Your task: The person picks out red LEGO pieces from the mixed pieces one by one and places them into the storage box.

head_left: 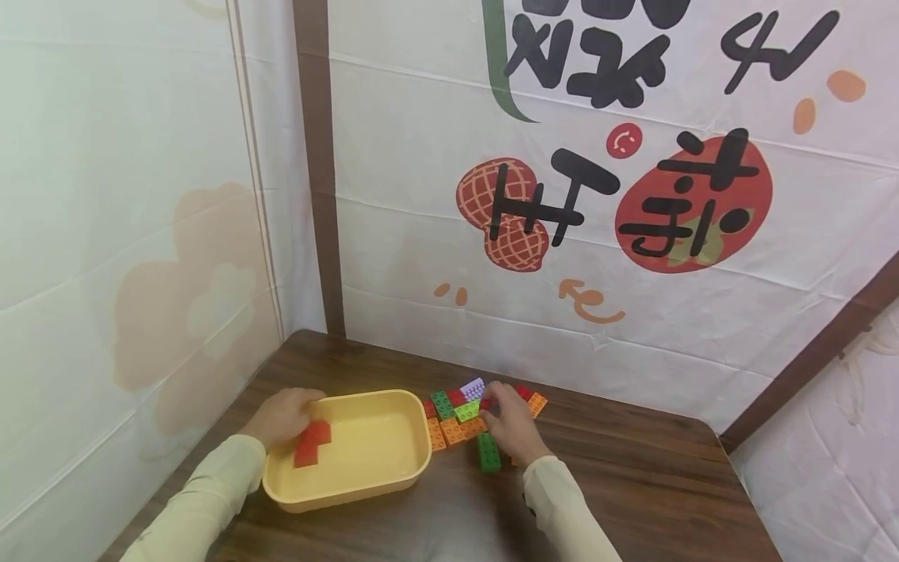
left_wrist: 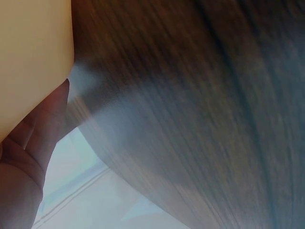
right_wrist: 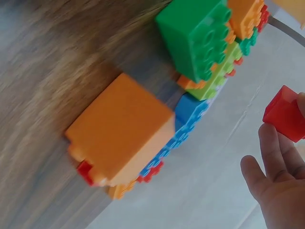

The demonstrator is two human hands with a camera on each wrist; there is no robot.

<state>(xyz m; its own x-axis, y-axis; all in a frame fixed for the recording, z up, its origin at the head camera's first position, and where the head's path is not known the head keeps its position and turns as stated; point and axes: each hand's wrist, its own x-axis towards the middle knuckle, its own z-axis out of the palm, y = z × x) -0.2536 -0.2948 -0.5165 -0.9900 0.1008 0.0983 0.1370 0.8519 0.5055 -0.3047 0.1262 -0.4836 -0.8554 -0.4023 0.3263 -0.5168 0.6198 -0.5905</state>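
My left hand (head_left: 282,415) grips the left rim of a yellow plastic bin (head_left: 379,400). In the left wrist view its fingers (left_wrist: 47,114) lie against the bin's outer wall. Two red toy bricks (head_left: 307,453) lie inside the bin near that hand. My right hand (head_left: 514,428) is above the toy bricks right of the bin. In the right wrist view it pinches a red toy brick (right_wrist: 284,114), held up off the table. Near it are a green brick (head_left: 488,453), a large orange brick (right_wrist: 121,131) and a blue brick (right_wrist: 190,112).
Right of the bin, more bricks are grouped on the dark wooden table (head_left: 632,484): orange (head_left: 453,431), lime green (head_left: 467,411), dark green (head_left: 442,404) and lilac (head_left: 473,389). A printed cloth wall (head_left: 393,234) rises behind the table's back edge, with another cloth on the left.
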